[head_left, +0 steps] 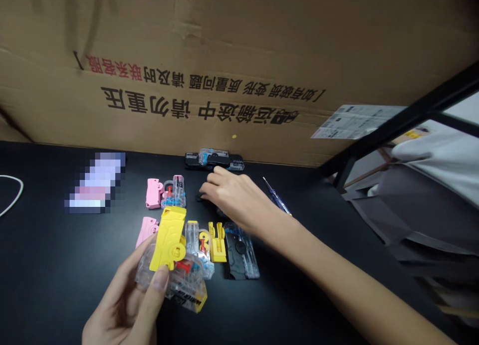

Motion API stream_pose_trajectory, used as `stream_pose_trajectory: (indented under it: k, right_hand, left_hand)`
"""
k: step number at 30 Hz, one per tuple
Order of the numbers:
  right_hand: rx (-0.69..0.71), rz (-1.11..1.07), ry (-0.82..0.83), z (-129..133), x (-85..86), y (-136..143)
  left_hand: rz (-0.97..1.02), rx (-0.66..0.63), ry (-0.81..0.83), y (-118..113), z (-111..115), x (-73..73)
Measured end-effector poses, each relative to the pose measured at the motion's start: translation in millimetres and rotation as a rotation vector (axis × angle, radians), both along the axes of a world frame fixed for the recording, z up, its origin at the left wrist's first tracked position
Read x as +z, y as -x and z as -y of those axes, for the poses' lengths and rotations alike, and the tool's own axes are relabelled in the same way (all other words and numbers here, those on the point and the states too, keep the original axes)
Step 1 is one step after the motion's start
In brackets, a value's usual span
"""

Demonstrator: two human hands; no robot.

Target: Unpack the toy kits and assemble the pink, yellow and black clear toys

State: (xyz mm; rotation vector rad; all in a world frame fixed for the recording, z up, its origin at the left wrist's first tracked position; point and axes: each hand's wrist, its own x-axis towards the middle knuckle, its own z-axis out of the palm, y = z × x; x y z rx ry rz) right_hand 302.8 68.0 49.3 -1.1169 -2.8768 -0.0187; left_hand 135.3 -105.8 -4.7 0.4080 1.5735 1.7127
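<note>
My left hand [127,300] is closed around a clear plastic toy water gun [183,280] with a red trigger. Its thumb presses a yellow plastic side piece [168,238] against the gun. Farther back, my right hand [228,190] bends its fingers down at the table, pinching a small black part [199,198] mostly hidden beneath them. Pink pieces [153,193] lie beside a clear gun body [173,195]. Another clear gun body [200,248], yellow pieces [217,245] and a black shell piece [237,253] sit right of the held gun.
A large cardboard box [209,46] stands along the back of the black table [295,285]. Black and clear gun parts [215,159] lie against it. A screwdriver [276,195] is beyond my right forearm. A phone-like blurred object [97,183] and white cable [18,190] are left.
</note>
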Motion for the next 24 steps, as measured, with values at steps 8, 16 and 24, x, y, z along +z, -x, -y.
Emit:
stream_pose_trajectory:
  k: [8,16,24]
  right_hand:
    - [0.027,-0.283,0.269,-1,-9.5,-3]
    - [0.021,-0.367,0.369,-4,-21.6,-1]
    - [-0.016,-0.364,0.283,-8,-22.3,-2]
  left_hand:
    - [0.057,-0.005,0.002,1,-3,1.9]
    - [0.085,-0.007,0.000,-2,-3,6.3]
    - [0.087,0.005,-0.040,4,-6,-2.3]
